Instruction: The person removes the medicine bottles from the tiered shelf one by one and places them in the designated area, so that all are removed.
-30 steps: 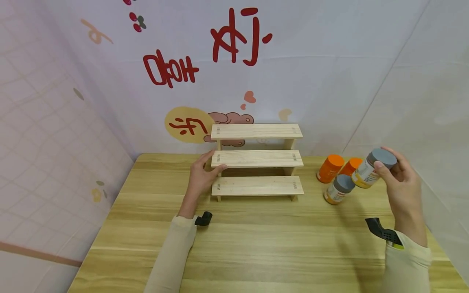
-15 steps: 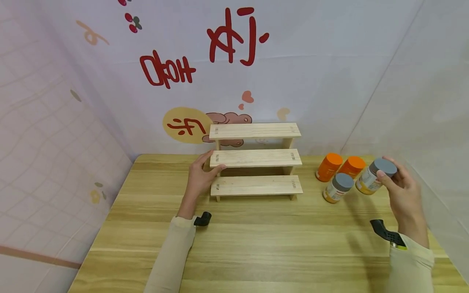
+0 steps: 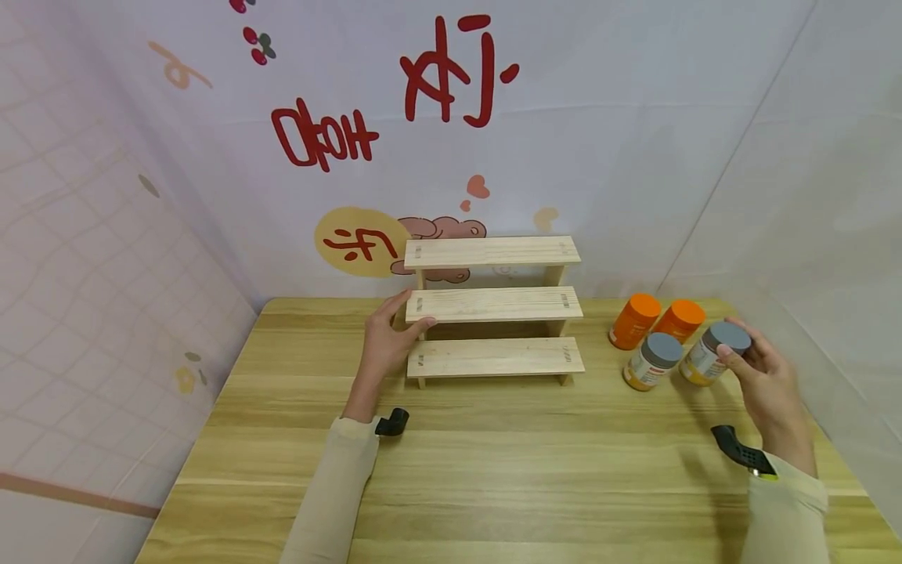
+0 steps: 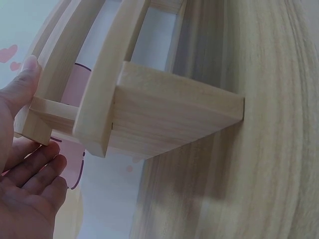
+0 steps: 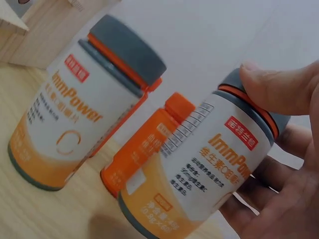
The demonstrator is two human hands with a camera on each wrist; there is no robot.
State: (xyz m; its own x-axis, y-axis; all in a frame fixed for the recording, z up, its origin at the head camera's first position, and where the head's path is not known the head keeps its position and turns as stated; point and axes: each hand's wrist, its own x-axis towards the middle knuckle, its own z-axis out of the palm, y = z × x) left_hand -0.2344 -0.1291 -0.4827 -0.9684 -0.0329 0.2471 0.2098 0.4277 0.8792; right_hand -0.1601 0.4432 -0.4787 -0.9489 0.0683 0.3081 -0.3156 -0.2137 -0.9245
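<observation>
My left hand [image 3: 386, 333] grips the left end of the middle board of a three-step wooden display shelf [image 3: 493, 304]. In the left wrist view, the thumb lies on one side of the shelf's wood [image 4: 94, 99] and the fingers on the other. At the right, my right hand [image 3: 771, 384] holds a grey-lidded vitamin bottle [image 3: 705, 359] by its lid. Its white and orange label [image 5: 214, 154] shows in the right wrist view. I cannot tell whether its base touches the table. A matching bottle [image 3: 644, 368] stands just left of it.
Two orange bottles [image 3: 634, 323] stand behind the grey-lidded pair, right of the shelf. The wood-grain table [image 3: 535, 470] meets a printed white cloth wall [image 3: 599, 172] at the back. More white cloth hangs close beside my right hand.
My right hand has lowered the grey-lidded vitamin bottle from above the others to beside the matching one, nearer the table. My left hand keeps its grip on the shelf.
</observation>
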